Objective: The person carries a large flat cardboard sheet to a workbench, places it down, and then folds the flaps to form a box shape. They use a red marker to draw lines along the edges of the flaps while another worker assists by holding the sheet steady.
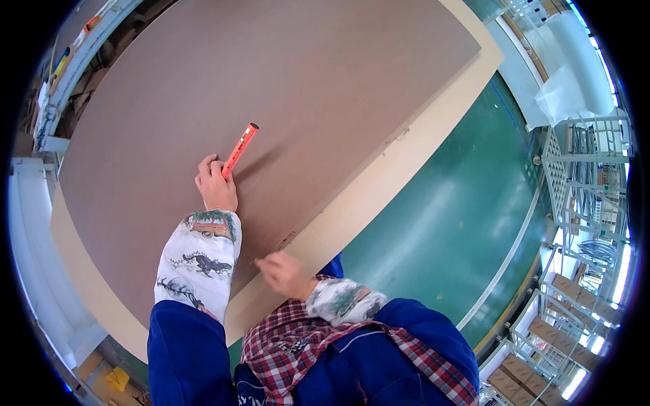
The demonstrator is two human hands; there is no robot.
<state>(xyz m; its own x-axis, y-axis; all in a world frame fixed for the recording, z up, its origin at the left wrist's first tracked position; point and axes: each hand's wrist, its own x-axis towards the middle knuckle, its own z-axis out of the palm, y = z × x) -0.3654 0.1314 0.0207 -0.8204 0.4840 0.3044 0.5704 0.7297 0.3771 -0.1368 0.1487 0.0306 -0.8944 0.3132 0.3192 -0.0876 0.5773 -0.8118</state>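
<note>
Fingers of the left hand grip a red marker tilted toward one o'clock; a slack hold could drop it onto the brown board. Whether the blurred right hand, at five o'clock, holds anything cannot be told.

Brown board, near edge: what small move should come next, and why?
Perhaps the right hand should brush along the near edge of the brown board: dark specks show there, that hand is close by, and the left hand holds the red marker.

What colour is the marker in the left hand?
The marker is orange-red, best seen in the head view.
</note>
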